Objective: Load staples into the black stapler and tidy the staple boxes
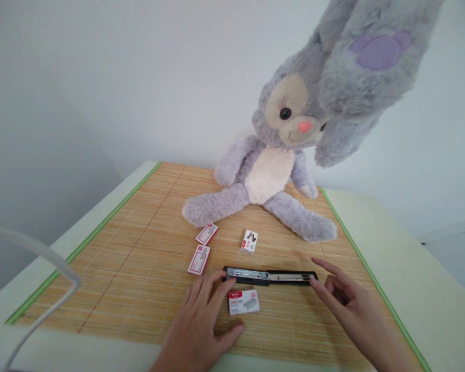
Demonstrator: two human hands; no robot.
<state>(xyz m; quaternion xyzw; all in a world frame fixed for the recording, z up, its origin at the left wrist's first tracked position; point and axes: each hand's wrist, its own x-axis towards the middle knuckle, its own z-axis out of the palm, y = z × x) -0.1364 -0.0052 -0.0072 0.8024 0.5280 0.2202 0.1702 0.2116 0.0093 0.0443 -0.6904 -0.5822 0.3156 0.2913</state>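
A black stapler (269, 276) lies folded out flat on the bamboo mat, its metal inside facing up. My left hand (205, 315) rests at its left end, fingertips touching it, with the fingers apart and the thumb out to the right. At the stapler's right end, the thumb tip of my right hand (344, 294) touches it. The index finger stretches out above, and the other fingers are curled. Just below the stapler, a white and red staple box (244, 302) lies between my hands, nearer the left one.
Two small red and white boxes (199, 259) lie left of the stapler, and another small box (249, 241) sits behind it. A grey plush rabbit (271, 175) sits at the back of the bamboo mat (124, 258). A white cable (58, 258) curves in at left.
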